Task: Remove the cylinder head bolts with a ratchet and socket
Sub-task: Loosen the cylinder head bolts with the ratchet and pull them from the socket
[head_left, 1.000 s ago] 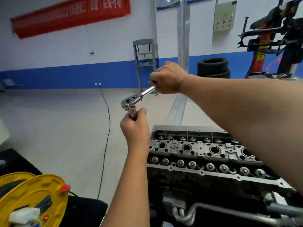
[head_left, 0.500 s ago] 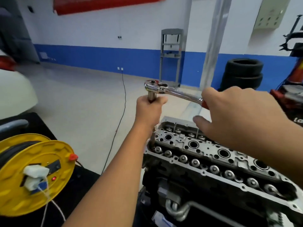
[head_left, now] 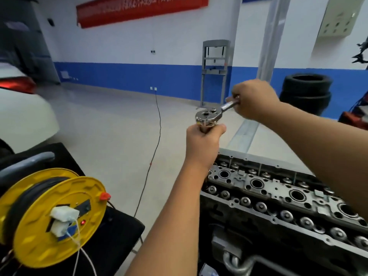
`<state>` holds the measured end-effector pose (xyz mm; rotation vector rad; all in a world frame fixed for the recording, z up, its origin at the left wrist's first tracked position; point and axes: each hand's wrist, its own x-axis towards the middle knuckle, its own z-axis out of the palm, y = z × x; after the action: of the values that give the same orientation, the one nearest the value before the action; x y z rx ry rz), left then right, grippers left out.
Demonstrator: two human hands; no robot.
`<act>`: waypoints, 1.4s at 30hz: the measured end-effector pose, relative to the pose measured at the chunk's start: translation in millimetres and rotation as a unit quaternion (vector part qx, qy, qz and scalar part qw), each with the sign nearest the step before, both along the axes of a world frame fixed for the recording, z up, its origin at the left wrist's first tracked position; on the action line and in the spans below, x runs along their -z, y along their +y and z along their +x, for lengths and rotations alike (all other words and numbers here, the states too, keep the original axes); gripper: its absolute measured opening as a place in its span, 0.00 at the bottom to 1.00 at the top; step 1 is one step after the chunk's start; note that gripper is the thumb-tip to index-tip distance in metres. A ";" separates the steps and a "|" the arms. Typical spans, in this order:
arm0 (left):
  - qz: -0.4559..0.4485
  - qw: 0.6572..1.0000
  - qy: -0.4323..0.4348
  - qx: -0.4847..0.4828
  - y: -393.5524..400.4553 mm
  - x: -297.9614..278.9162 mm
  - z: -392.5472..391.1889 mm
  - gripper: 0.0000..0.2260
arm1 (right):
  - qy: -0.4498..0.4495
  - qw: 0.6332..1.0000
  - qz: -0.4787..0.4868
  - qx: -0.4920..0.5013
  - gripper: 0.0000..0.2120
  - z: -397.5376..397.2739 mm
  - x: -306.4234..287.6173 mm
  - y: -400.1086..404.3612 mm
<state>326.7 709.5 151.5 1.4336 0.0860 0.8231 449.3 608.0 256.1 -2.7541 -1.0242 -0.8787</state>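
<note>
With the left hand (head_left: pixel 201 142) wrapped round the extension bar and the right hand (head_left: pixel 253 101) gripping the ratchet (head_left: pixel 211 116) handle, keep the bar plumb, since the socket probably sits hidden on a bolt.

Yellow cable reel (head_left: pixel 53 218) lower left; stacked tyres (head_left: pixel 306 92) right (against the blue-banded wall); red banner (head_left: pixel 139 8) top.

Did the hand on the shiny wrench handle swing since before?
Yes. The right hand swung the ratchet handle away from the cylinder head, toward the far wall.
</note>
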 end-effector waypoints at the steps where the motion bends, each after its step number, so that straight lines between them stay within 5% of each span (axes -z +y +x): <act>1: -0.023 0.999 0.008 -0.023 2.7 -2.1 0.9 0.13 | 0.001 1.000 -0.006 -0.022 0.13 1.6 -0.6 20.2; 8: -0.052 0.994 -0.006 -0.094 14.8 3.6 9.2 0.16 | -0.047 0.989 -0.127 0.053 0.06 -31.6 -17.6 12.6; 13: -0.056 0.993 0.042 -0.096 14.5 -7.9 31.2 0.20 | -0.070 0.983 -0.168 0.014 0.17 -123.9 1.5 -59.0; 15: -0.033 0.995 0.053 -0.074 6.4 -7.9 30.5 0.22 | -0.012 0.986 -0.164 -0.011 0.20 -130.4 7.6 -66.1; 17: -0.035 0.997 0.061 -0.021 0.0 -4.4 22.8 0.21 | 0.046 0.987 -0.157 -0.008 0.14 -105.0 0.4 -59.6; 20: -0.023 0.997 0.066 0.022 -4.4 -2.9 4.4 0.14 | 0.007 0.991 -0.133 0.028 0.01 -62.5 -14.2 -43.8; 26: -0.054 0.998 0.029 -0.031 3.6 0.4 -5.2 0.26 | -0.073 0.978 -0.080 -0.180 0.25 -102.3 12.5 -3.0; 31: -0.011 0.998 0.006 -0.068 -5.3 1.9 -5.2 0.24 | -0.048 0.982 -0.084 -0.160 0.25 -123.9 21.4 -17.7; 35: 0.028 0.999 -0.009 -0.012 -10.6 17.1 -23.1 0.04 | -0.071 0.984 -0.085 -0.138 0.24 -122.1 14.7 -26.9; 38: 0.107 0.994 -0.012 -0.024 -5.2 45.3 -30.6 0.08 | -0.103 0.977 -0.111 -0.150 0.33 -119.9 17.0 -31.9; 42: 0.137 0.988 0.008 -0.072 3.8 42.6 -29.6 0.14 | -0.148 0.974 -0.093 -0.146 0.31 -115.5 11.6 -27.0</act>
<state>297.1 713.3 108.9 1.7072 0.0926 0.9700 333.8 581.0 244.6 -2.5592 -1.5903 -1.2197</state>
